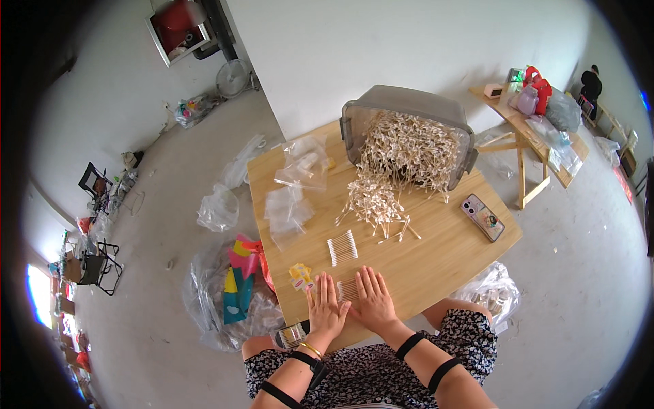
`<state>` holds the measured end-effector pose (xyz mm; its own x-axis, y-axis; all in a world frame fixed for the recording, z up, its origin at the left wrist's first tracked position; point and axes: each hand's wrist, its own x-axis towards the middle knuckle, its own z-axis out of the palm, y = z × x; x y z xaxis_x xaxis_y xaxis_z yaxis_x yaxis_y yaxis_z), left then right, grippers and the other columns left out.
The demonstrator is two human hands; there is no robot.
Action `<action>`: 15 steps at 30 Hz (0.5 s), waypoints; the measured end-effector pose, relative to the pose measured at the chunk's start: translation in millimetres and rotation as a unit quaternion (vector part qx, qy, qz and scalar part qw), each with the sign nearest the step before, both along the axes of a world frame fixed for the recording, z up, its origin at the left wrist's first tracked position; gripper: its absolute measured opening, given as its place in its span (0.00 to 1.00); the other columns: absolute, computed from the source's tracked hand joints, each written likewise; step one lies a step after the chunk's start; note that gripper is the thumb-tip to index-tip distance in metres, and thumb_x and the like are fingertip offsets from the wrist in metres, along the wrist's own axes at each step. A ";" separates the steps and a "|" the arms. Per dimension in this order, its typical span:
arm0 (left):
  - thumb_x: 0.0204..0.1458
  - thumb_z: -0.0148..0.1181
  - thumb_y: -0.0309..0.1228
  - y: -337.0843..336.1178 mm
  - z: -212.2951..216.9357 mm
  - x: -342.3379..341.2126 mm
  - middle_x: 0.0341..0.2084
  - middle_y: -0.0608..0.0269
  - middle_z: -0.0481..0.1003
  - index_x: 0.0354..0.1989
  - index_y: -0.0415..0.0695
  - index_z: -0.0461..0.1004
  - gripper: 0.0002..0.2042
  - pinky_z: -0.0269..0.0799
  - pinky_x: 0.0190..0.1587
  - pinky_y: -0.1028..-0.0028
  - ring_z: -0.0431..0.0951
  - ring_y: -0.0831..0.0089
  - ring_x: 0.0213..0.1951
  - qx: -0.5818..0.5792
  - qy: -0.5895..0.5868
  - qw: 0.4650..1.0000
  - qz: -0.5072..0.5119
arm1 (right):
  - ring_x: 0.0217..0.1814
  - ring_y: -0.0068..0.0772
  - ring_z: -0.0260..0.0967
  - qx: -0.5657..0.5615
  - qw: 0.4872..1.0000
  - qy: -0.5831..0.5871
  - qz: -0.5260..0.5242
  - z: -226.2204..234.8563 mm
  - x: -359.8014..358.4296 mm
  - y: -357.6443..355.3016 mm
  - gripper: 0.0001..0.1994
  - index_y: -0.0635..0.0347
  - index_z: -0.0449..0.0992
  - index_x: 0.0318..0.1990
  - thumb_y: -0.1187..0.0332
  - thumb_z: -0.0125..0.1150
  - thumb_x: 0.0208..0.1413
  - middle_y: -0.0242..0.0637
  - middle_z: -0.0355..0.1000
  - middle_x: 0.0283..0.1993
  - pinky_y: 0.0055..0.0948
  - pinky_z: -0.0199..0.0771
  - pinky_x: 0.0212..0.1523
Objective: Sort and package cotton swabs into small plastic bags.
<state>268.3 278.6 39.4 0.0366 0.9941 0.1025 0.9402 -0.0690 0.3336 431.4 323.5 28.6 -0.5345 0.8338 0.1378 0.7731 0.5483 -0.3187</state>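
My left hand (pixel 326 312) and my right hand (pixel 372 300) lie near the front edge of the wooden table (pixel 422 266), fingers stretched out and palms down. Between them is a small row of cotton swabs (pixel 348 291), partly covered by my fingers. Beyond it a second neat row of cotton swabs (pixel 343 248) lies side by side. A loose heap of cotton swabs (pixel 373 204) spills toward me from a grey plastic bin (pixel 409 99) tipped on its side. Just left of my left fingertips are several small yellow-and-white paper cards (pixel 300 275).
Clear plastic bags (pixel 286 211) lie on the table's left side. A phone (pixel 482 218) rests near the right edge. Bags of scraps (pixel 211 293) stand on the floor at left, another bag (pixel 492 293) at right. A side table (pixel 531 133) stands at the back right.
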 end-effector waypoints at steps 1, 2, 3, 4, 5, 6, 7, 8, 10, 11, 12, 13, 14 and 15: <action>0.62 0.31 0.63 0.9 -1.3 -0.9 0.74 0.42 0.44 0.72 0.30 0.45 0.46 0.26 0.74 0.47 0.38 0.52 0.76 -0.026 0.005 1.000 0.015 | 0.82 0.50 0.34 -0.002 1.000 0.008 -0.004 0.6 1.0 1.5 0.45 0.71 0.48 0.72 0.42 0.49 0.58 0.56 0.42 0.78 0.45 0.32 0.79; 0.62 0.31 0.63 0.3 -2.8 -1.0 0.74 0.42 0.44 0.72 0.30 0.45 0.46 0.26 0.74 0.47 0.38 0.52 0.76 -0.027 0.006 0.999 0.017 | 0.82 0.51 0.34 -0.004 1.000 0.015 -0.007 1.1 0.9 2.5 0.45 0.71 0.48 0.72 0.42 0.48 0.58 0.56 0.41 0.78 0.46 0.32 0.79; 0.62 0.31 0.64 -0.4 -4.3 -0.7 0.74 0.42 0.44 0.72 0.29 0.44 0.47 0.25 0.74 0.47 0.38 0.52 0.76 -0.028 0.013 0.999 0.012 | 0.82 0.51 0.34 -0.005 1.000 0.015 -0.006 1.6 -0.4 2.7 0.45 0.71 0.48 0.72 0.42 0.48 0.58 0.56 0.41 0.78 0.46 0.32 0.79; 0.61 0.32 0.65 -0.8 -5.3 0.8 0.74 0.41 0.43 0.72 0.28 0.44 0.48 0.24 0.74 0.47 0.37 0.53 0.76 -0.028 0.019 0.999 0.007 | 0.82 0.52 0.34 -0.005 1.000 0.007 0.001 1.2 -0.7 2.3 0.45 0.71 0.48 0.72 0.42 0.48 0.59 0.57 0.41 0.78 0.46 0.31 0.79; 0.61 0.32 0.65 0.3 -6.3 2.1 0.74 0.41 0.43 0.72 0.28 0.44 0.48 0.24 0.74 0.47 0.37 0.53 0.76 -0.029 0.019 0.999 0.007 | 0.82 0.53 0.33 -0.004 1.000 -0.001 0.007 1.0 -0.9 2.0 0.44 0.71 0.48 0.73 0.43 0.47 0.59 0.58 0.41 0.78 0.47 0.31 0.79; 0.61 0.33 0.64 2.5 -7.2 3.5 0.74 0.40 0.43 0.72 0.28 0.44 0.47 0.24 0.74 0.47 0.36 0.51 0.76 -0.030 0.026 0.999 0.005 | 0.82 0.53 0.33 -0.005 1.000 -0.001 0.008 0.9 -1.3 2.2 0.44 0.71 0.48 0.73 0.43 0.47 0.59 0.58 0.41 0.78 0.47 0.31 0.79; 0.61 0.34 0.63 3.5 -8.3 4.0 0.74 0.40 0.42 0.72 0.28 0.43 0.47 0.24 0.73 0.47 0.36 0.50 0.76 -0.032 0.033 0.999 0.002 | 0.82 0.53 0.32 0.007 0.999 -0.041 0.011 1.0 -3.2 2.5 0.43 0.70 0.47 0.73 0.45 0.47 0.60 0.58 0.40 0.78 0.48 0.30 0.79; 0.61 0.34 0.63 3.4 -9.2 5.8 0.74 0.40 0.42 0.72 0.28 0.43 0.47 0.24 0.73 0.47 0.36 0.50 0.76 -0.034 0.032 0.999 0.003 | 0.82 0.54 0.30 0.019 0.996 -0.081 0.015 1.6 -4.6 2.3 0.42 0.70 0.47 0.73 0.46 0.47 0.61 0.58 0.39 0.78 0.49 0.29 0.79; 0.61 0.34 0.63 3.5 -11.4 8.2 0.74 0.39 0.40 0.72 0.28 0.42 0.47 0.24 0.73 0.47 0.35 0.49 0.76 -0.035 0.030 0.999 0.010 | 0.82 0.55 0.30 0.012 0.998 -0.066 0.020 1.8 -4.1 1.1 0.42 0.70 0.47 0.73 0.47 0.47 0.61 0.58 0.38 0.78 0.49 0.28 0.79; 0.61 0.34 0.63 3.4 -12.2 6.9 0.74 0.39 0.40 0.72 0.28 0.42 0.47 0.24 0.73 0.47 0.35 0.49 0.76 -0.033 0.030 0.999 0.010 | 0.82 0.56 0.29 0.005 0.998 -0.050 0.024 1.6 -4.1 1.1 0.41 0.70 0.47 0.73 0.48 0.46 0.62 0.59 0.38 0.78 0.50 0.28 0.78; 0.61 0.33 0.65 3.1 -12.8 5.3 0.74 0.39 0.40 0.72 0.28 0.42 0.48 0.24 0.73 0.47 0.35 0.50 0.76 -0.033 0.016 0.999 0.010 | 0.82 0.56 0.29 0.007 0.998 -0.050 0.024 1.6 -5.2 1.0 0.41 0.70 0.47 0.73 0.48 0.46 0.62 0.59 0.38 0.78 0.50 0.28 0.78; 0.60 0.32 0.66 2.3 -13.2 5.1 0.74 0.40 0.40 0.72 0.28 0.41 0.49 0.23 0.74 0.47 0.34 0.52 0.76 -0.034 0.000 0.999 0.010 | 0.82 0.56 0.29 0.008 0.998 -0.048 0.026 1.0 -5.0 0.5 0.41 0.69 0.47 0.73 0.47 0.46 0.62 0.58 0.38 0.78 0.50 0.28 0.78; 0.60 0.32 0.66 2.8 -13.5 3.9 0.74 0.40 0.40 0.72 0.28 0.41 0.49 0.23 0.74 0.47 0.34 0.52 0.76 -0.033 -0.001 0.999 0.012 | 0.82 0.55 0.29 0.009 0.999 -0.045 0.028 0.6 -5.1 0.1 0.41 0.69 0.47 0.73 0.47 0.46 0.62 0.58 0.38 0.78 0.49 0.28 0.79; 0.61 0.32 0.66 4.5 -13.6 1.8 0.74 0.39 0.40 0.72 0.28 0.41 0.49 0.23 0.74 0.47 0.34 0.51 0.76 -0.050 0.006 0.999 0.006 | 0.82 0.55 0.29 0.010 0.998 -0.046 0.030 0.3 -5.9 0.2 0.41 0.69 0.47 0.73 0.47 0.46 0.62 0.58 0.38 0.78 0.49 0.28 0.79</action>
